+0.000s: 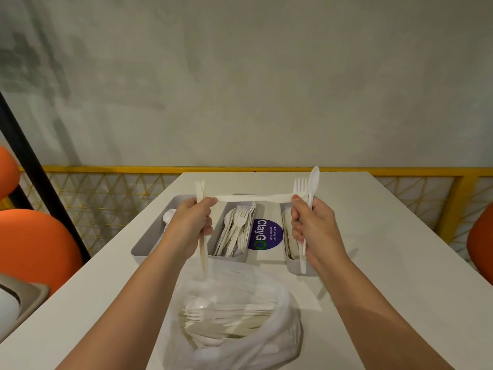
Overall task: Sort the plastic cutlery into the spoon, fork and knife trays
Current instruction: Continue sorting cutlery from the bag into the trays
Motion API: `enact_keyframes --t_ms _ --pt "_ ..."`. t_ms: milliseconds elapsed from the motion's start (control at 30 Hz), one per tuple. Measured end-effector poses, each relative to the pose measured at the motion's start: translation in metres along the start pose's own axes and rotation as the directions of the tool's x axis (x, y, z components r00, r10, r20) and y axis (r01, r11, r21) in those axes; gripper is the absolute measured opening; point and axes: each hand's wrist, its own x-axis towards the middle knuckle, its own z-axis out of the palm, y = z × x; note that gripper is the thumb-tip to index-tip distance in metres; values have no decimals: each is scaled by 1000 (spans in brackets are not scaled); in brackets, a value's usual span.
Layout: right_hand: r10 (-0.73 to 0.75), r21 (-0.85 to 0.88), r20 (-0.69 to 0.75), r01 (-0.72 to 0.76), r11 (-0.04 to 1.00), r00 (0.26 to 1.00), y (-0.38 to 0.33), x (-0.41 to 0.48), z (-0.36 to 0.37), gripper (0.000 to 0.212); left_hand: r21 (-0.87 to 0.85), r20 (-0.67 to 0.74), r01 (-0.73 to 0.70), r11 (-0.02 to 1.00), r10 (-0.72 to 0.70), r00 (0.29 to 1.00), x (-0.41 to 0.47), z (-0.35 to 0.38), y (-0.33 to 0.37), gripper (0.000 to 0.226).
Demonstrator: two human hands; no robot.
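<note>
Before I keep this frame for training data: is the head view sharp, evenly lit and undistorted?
Head view: dim, warm light, no glare. Head view: the wide lens stretches the edges, so the black post leans. Head view: the knives look smeared below the left hand, and cutlery inside the plastic bag is hazy through the film. Head view: the right hand holds a fork and spoon that look crisp.

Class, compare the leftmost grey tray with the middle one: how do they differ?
The leftmost tray shows just one spoon; the middle tray holds a thick pile, mostly forks. The left hand, gripping knives, hides part of the leftmost tray; the middle tray shows almost whole. Both are grey, long and narrow, side by side on the white table.
</note>
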Motion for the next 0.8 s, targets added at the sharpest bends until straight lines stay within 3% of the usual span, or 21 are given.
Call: enact_keyframes --t_ms 133,233,367,467,533,633,800 --pt "33 -72 10 -32 997 999 1 2 -3 15 -14 -60 -114 993 113 992 -4 3 10 11" --pt "68 -129 11 -66 989 998 2 2 -4 18 153 -28 -210 966 216 976 -4 7 17 17" --pt "70 -167 46 -62 984 996 -5 6 -12 16 545 -4 -304 781 365 931 3 5 24 21" --pt "80 -276 143 -38 960 986 -7 6 -16 18 651 29 -330 683 413 910 2 7 30 22" --pt "93 -345 197 -19 939 976 -6 4 -14 22 638 93 -368 676 407 909 0 17 31 22" --pt "94 -405 216 2 914 972 -3 1 -8 19 547 208 -377 748 315 926 -9 37 28 21" --pt "57 -324 182 5 946 982 -4 1 -7 17 513 368 -311 800 122 922 -20 63 15 20"
